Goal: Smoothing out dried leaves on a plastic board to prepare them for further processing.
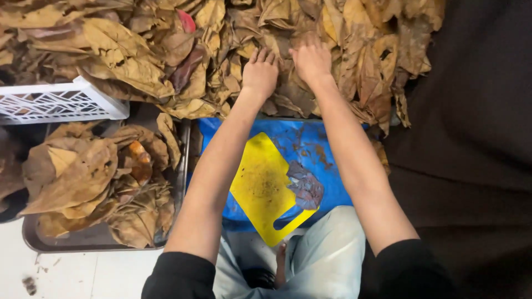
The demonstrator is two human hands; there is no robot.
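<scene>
With my left hand (259, 72) and right hand (311, 60) pressed flat, neither grip closed, on the dry leaf pile (166, 61) directly beneath them, I should lift one leaf gently to avoid cracking.

Heap of dry leaves (166, 61) — brown, crinkled, piled loose beyond the blue mat (327, 138).

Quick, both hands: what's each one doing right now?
Left hand: palm down on the pile of dry brown leaves, fingers curled; grip cannot be told.
Right hand: likewise.
</scene>
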